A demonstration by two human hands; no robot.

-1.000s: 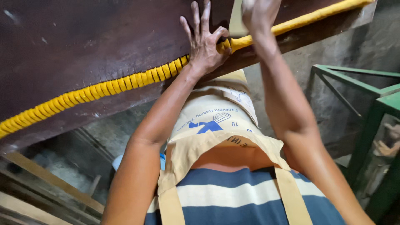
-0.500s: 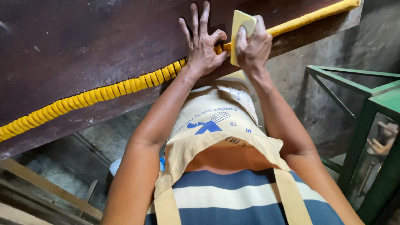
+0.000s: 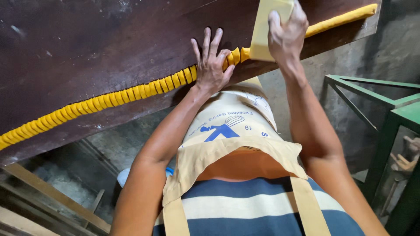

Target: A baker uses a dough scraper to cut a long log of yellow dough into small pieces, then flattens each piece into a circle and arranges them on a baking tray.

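Note:
A long yellow dough rope (image 3: 131, 92) lies across a dark brown work board (image 3: 87, 48); its left stretch is cut into several small slices, its right stretch (image 3: 337, 19) is uncut. My left hand (image 3: 212, 65) rests flat on the board with fingers spread, touching the sliced end of the rope. My right hand (image 3: 286, 35) grips a flat yellow scraper (image 3: 267, 30), held upright with its lower edge on the rope just right of my left hand.
A green metal frame (image 3: 385, 113) stands to the right over a grey concrete floor (image 3: 385, 57). Wooden slats (image 3: 52, 196) lie at lower left. I wear a tan apron (image 3: 227, 135) over a striped shirt.
My right hand came down with the scraper onto the rope, then shifted slightly right along it. A few more slices now sit by my left hand.

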